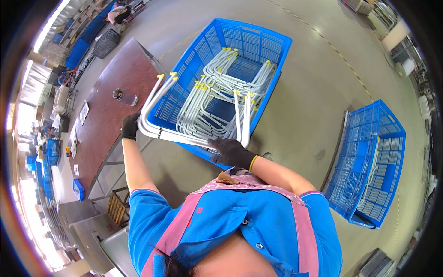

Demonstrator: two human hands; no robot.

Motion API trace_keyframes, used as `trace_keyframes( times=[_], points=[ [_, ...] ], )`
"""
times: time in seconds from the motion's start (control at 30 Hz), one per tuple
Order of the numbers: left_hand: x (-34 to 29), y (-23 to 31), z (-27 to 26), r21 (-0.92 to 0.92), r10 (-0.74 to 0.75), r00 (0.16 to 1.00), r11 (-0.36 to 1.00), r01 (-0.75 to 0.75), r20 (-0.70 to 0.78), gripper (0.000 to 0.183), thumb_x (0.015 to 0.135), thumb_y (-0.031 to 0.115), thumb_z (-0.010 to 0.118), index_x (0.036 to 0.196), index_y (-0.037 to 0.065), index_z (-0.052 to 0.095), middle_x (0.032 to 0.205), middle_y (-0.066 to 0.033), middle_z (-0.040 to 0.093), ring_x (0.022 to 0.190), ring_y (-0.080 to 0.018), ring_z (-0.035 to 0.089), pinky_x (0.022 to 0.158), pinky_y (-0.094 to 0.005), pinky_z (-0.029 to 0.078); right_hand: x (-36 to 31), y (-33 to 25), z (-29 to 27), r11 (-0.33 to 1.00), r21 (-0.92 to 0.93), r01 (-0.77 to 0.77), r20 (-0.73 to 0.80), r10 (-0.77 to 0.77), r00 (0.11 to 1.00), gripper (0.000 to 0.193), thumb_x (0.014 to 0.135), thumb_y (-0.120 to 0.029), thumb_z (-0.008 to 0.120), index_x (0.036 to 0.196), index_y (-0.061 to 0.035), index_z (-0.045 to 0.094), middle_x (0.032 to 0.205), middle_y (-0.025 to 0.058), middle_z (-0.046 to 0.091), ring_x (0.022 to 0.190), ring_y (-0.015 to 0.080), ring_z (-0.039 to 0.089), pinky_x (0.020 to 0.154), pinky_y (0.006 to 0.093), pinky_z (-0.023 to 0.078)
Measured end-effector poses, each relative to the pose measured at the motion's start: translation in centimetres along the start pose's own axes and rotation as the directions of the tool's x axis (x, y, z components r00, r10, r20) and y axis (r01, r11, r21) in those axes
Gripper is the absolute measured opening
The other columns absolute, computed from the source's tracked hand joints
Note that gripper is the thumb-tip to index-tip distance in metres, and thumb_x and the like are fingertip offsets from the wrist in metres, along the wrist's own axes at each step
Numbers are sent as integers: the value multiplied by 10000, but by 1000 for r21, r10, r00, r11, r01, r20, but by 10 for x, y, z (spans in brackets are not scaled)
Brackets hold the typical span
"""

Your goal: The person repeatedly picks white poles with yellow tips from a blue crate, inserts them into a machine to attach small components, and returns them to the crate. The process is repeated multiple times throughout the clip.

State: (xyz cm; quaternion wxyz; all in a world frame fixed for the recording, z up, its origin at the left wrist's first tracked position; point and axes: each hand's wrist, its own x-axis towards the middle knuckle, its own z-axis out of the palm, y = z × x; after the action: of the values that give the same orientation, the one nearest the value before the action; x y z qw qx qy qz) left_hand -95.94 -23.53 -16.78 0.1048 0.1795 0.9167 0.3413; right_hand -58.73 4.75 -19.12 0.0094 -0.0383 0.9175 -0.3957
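Observation:
Both my hands wear dark gloves. Between them they carry a pair of U-shaped white tubes [177, 137] with yellow end caps, lying side by side over the near edge of a blue plastic crate [164, 108]. My left hand [130, 126] is closed at the tubes' left bend, its fingertips partly hidden behind them. My right hand [234, 153] is wrapped round the tubes close to their right bend. Inside the crate, more white bent tubes [196, 108] with yellow caps lie nested in rows.
To the left is a dark red table [108, 122] with a clear bottle [125, 97] and papers on it. Another blue crate [367, 161], holding some pale tubes, stands on the floor at the right. A person [119, 15] crouches at the far left.

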Motion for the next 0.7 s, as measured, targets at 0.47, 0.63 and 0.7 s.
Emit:
trace_keyframes(
  times=[0.47,0.63,0.7],
  points=[
    [-162,-94,313,83,-28,548,994,-77,836,416,792,274,663,1093,1,574,992,-212,646,927,-331,617,808,-399,486,-214,116,28,733,20,-680,-239,663,709,392,842,-423,542,1019,-80,614,889,176,652,846,370,626,737,455,495],
    [-207,-14,356,98,48,453,951,-294,890,334,797,240,674,1031,15,594,890,-176,663,776,-289,641,678,-387,495,-315,163,69,623,20,-782,-34,782,622,373,830,-405,547,932,-62,650,918,200,652,879,375,617,774,440,488],
    [-206,10,360,95,18,509,976,-195,861,342,794,266,650,1038,30,605,849,-176,665,752,-316,646,662,-395,498,-349,174,83,183,395,-900,131,959,252,344,833,-373,538,863,-52,659,866,209,651,845,382,621,742,450,493]
  ],
)
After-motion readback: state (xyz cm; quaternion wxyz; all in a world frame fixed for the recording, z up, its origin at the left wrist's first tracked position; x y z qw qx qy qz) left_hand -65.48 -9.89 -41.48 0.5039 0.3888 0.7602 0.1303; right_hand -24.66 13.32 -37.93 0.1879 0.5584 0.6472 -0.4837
